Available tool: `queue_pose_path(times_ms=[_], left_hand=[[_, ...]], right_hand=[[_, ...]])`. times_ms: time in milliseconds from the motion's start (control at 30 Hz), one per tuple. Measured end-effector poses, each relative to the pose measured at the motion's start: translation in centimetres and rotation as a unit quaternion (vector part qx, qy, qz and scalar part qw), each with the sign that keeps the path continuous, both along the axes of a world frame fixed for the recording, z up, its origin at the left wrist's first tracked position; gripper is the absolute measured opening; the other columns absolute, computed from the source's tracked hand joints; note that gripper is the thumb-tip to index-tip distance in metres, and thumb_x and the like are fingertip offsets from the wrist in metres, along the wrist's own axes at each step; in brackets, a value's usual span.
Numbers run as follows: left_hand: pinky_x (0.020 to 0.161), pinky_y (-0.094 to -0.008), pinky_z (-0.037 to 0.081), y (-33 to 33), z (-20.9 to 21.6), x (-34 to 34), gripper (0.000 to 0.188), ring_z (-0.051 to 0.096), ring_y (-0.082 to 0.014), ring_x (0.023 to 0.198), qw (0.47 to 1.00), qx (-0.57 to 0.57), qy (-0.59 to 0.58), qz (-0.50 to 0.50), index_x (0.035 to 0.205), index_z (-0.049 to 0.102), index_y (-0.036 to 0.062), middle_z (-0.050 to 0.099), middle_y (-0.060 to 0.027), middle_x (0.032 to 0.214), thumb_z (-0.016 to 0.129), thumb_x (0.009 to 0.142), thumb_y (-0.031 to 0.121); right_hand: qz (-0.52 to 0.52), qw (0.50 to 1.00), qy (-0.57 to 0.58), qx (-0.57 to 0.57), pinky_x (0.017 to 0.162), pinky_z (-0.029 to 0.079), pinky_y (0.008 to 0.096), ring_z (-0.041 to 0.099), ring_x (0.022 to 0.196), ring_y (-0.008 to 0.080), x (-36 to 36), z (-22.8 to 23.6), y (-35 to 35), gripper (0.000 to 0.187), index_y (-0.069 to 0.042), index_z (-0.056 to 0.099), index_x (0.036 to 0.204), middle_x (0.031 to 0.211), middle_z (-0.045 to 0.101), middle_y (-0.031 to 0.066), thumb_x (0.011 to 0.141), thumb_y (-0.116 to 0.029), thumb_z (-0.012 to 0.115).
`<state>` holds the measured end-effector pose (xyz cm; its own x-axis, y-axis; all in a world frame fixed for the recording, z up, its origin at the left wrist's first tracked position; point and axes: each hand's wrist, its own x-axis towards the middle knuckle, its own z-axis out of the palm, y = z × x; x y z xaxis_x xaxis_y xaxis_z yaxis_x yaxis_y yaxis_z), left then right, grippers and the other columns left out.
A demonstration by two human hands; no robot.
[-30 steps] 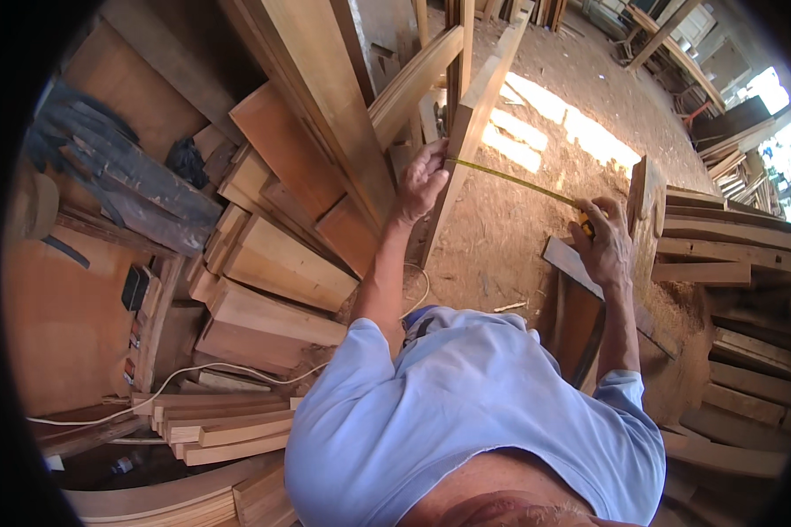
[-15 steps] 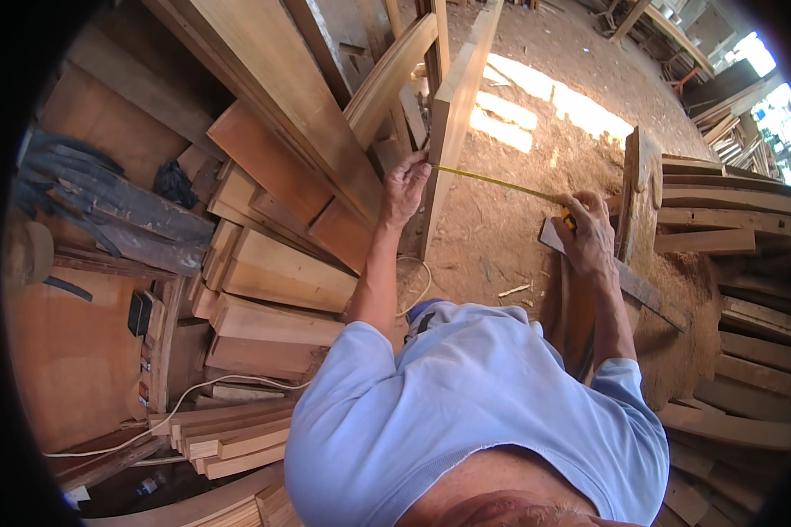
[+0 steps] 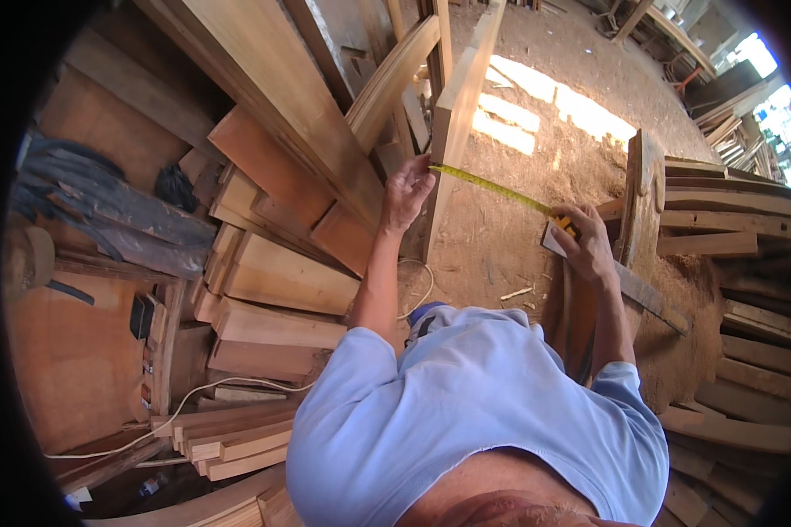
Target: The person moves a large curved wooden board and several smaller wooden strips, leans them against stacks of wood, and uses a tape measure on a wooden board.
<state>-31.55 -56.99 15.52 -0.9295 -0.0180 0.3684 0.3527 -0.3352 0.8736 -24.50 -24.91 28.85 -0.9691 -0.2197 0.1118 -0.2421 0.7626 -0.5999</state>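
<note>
Open floor [image 3: 580,176] beyond the yellow tape [image 3: 494,187], long board [image 3: 449,123] barring the left, thick timber [image 3: 641,202] the right

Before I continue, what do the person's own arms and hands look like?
The left sleeve and right sleeve are short, loose and pale blue. Below them, the forearms are bare. The left hand and right hand are ungloved, with no watch visible.

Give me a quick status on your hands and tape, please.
Left hand at the end of the yellow blade, beside the long board. Right hand gripping the tape case. Blade stretched between them, nothing seen blocking it.
</note>
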Motion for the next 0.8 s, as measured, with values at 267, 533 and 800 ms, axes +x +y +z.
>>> queue_pose_path(times_ms=[267, 533, 800], left_hand=[[0.082, -0.0327, 0.049, -0.1, 7.9, -2.6, 0.059, 0.061, -0.018, 0.098, 0.984, -0.157, 0.089, 0.0, 0.12, 0.05, -0.0024, 0.062, -0.0108, 0.108, 0.071, 0.084, 0.039], [0.086, -0.0361, 0.051, 2.4, 13.1, -4.2, 0.059, 0.064, -0.0341, 0.103, 0.942, -0.279, 0.097, 0.162, 0.138, 0.04, 0.0039, 0.061, -0.0259, 0.113, 0.056, 0.08, 0.004], [0.091, -0.0335, 0.048, 3.0, 12.9, -4.4, 0.063, 0.061, -0.0283, 0.11, 0.96, -0.239, 0.099, 0.108, 0.142, 0.035, 0.0056, 0.06, -0.0231, 0.119, 0.053, 0.082, 0.0]], right_hand=[[-0.028, 0.993, 0.103, -0.055, 0.079, 0.045, 0.0316, 0.056, 0.088, 0.0206, -1.5, 6.1, 1.7, 0.029, -0.007, 0.064, 0.112, 0.096, 0.057, 0.0097, 0.085, -0.019, 0.064], [-0.146, 0.958, 0.205, 0.135, 0.086, 0.046, 0.0376, 0.059, 0.097, 0.0292, -7.3, 11.2, 1.7, 0.033, -0.008, 0.064, 0.113, 0.106, 0.058, 0.0157, 0.085, -0.027, 0.062], [-0.136, 0.961, 0.149, 0.19, 0.085, 0.047, 0.0379, 0.06, 0.097, 0.029, -10.6, 13.5, -0.8, 0.035, -0.013, 0.063, 0.117, 0.112, 0.057, 0.0147, 0.085, -0.029, 0.062]])
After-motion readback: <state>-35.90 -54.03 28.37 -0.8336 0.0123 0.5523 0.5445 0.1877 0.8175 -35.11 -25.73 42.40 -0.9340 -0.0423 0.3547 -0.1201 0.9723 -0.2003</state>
